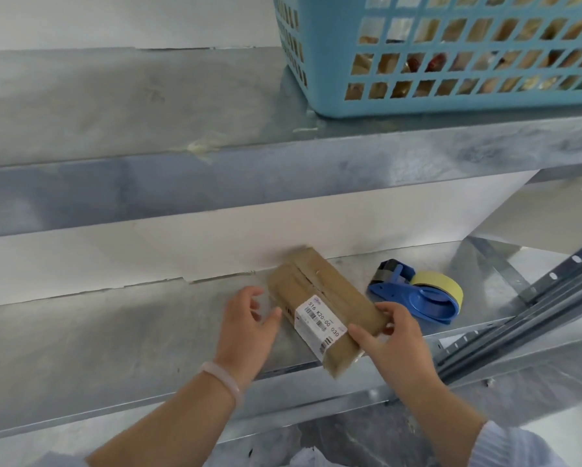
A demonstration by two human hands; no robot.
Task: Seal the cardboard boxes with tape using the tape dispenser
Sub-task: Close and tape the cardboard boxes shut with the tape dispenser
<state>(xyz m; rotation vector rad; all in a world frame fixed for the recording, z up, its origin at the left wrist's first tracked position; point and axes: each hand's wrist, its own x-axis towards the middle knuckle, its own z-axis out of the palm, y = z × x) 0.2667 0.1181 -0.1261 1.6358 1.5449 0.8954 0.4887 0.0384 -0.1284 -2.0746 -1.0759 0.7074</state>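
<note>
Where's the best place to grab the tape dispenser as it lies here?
Grip the dispenser across its blue frame beside the roll, probably from above: it lies on its side, cutter pointing away, with the right hand nearest.

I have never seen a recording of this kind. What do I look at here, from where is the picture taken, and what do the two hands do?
No machine is here: a person works with bare hands. There is one picture, taken by a camera worn on the person's head, looking forward and down. The right hand grips the near end of a cardboard box with a white label, which rests on a metal shelf. The left hand, with a bracelet on its wrist, is open close beside the box; whether it touches it is unclear. Right of the box lies a blue tape dispenser, untouched. A blue basket stands on the shelf above.
</note>
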